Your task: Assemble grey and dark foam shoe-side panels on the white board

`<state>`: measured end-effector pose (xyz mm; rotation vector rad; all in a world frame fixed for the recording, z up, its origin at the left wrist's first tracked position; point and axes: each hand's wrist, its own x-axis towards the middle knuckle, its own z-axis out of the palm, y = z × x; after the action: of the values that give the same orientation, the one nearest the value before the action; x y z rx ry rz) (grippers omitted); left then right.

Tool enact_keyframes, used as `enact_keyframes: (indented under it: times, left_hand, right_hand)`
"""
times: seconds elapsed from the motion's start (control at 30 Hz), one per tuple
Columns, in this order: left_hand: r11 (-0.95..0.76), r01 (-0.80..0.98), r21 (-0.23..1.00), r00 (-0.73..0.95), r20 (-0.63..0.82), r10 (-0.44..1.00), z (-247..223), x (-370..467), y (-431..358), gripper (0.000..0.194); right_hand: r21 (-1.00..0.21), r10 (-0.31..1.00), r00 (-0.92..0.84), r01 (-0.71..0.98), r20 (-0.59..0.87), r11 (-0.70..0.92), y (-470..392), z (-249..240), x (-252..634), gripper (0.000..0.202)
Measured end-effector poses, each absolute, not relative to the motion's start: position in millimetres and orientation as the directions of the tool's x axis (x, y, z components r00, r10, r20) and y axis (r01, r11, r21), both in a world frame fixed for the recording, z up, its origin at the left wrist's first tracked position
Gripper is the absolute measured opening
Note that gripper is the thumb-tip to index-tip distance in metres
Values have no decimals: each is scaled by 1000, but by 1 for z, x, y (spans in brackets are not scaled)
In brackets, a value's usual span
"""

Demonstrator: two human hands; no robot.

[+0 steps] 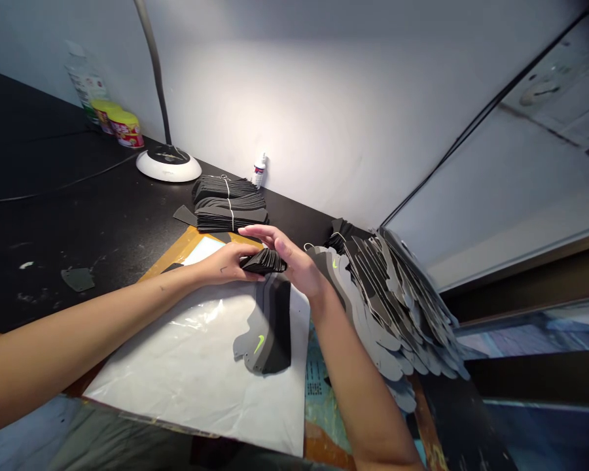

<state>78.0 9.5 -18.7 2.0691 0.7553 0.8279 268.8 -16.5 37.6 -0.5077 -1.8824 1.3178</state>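
Observation:
My left hand (233,261) is closed around a small stack of thin black pieces (264,261), thumb and fingers pinching its left end. At the stack's right end is my right hand (297,258), with its fingers stretched out and the palm turned toward the pieces. Whether that palm presses on them I cannot tell. Just below lies a flat shoe upper (275,327) in grey and black with a yellow-green swoosh. It rests on a white plastic-covered board (191,366), its top edge near the held stack.
Behind my hands lie banded bundles of black pieces (230,199) and a small white bottle (259,170). A large pile of grey shoe uppers (387,307) spreads at right. Further left stand a lamp base (169,167) and yellow-lidded tubs (126,129). A loose scrap (77,279) lies at left.

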Motion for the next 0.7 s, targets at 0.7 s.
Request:
enact_keyframes:
  times: [0.7]
  left_hand:
    - [-610,234,757,620,367,693,-24,80,9,45]
  right_hand:
    - [-923,730,-589,-78,347,376,-19,35,257,45]
